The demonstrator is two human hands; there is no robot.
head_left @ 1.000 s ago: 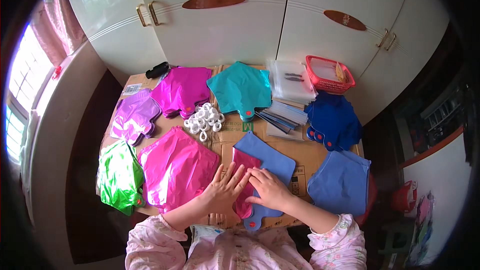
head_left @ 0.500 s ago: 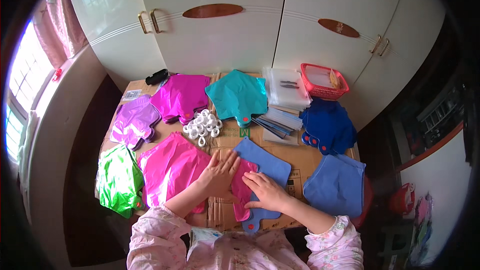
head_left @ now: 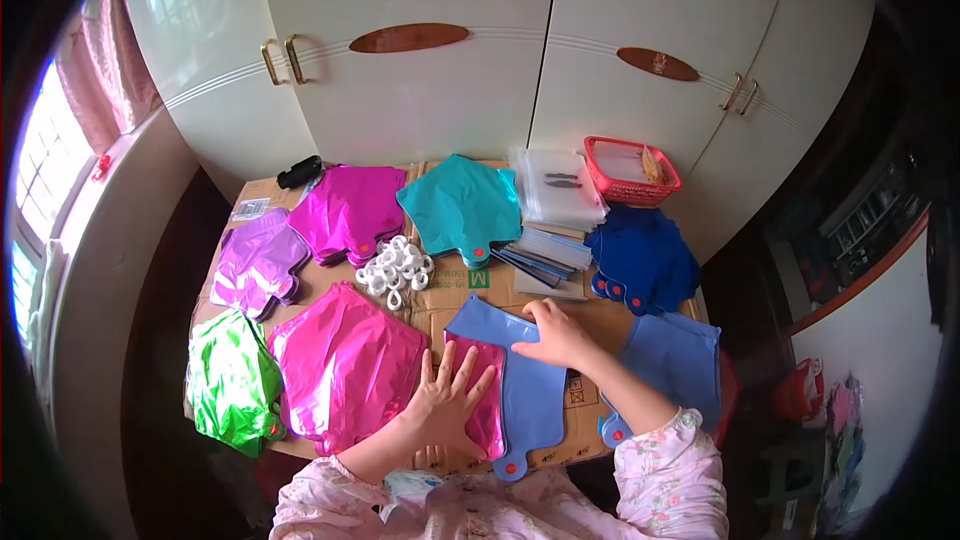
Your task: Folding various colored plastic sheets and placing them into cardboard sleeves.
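Observation:
A flat foil balloon, dull blue [head_left: 535, 395] with a round tab marked by a red dot, lies at the front middle of the cardboard. On its left part rests a narrow folded pink foil balloon [head_left: 488, 410]. My left hand [head_left: 448, 402] is spread over the pink fold, fingers apart and pressing flat. At the blue balloon's upper right edge is my right hand [head_left: 556, 337], its thumb and bent fingers apart over the blue foil. A big pink foil stack [head_left: 345, 365] lies left of my left hand, and another dull blue stack [head_left: 675, 365] lies beyond my right forearm.
Green [head_left: 232, 375], lilac [head_left: 255, 260], magenta [head_left: 350, 210], teal [head_left: 460, 205] and dark blue [head_left: 648, 255] foil stacks ring the cardboard [head_left: 430, 315]. White plastic rings [head_left: 395, 268], clear bags [head_left: 555, 195], card strips [head_left: 545, 255] and a red basket [head_left: 630, 175] lie among them.
My right hand has moved up from the pink fold to the blue balloon's upper right edge. My left hand has slid down along the fold and spread its fingers. The view has shifted slightly.

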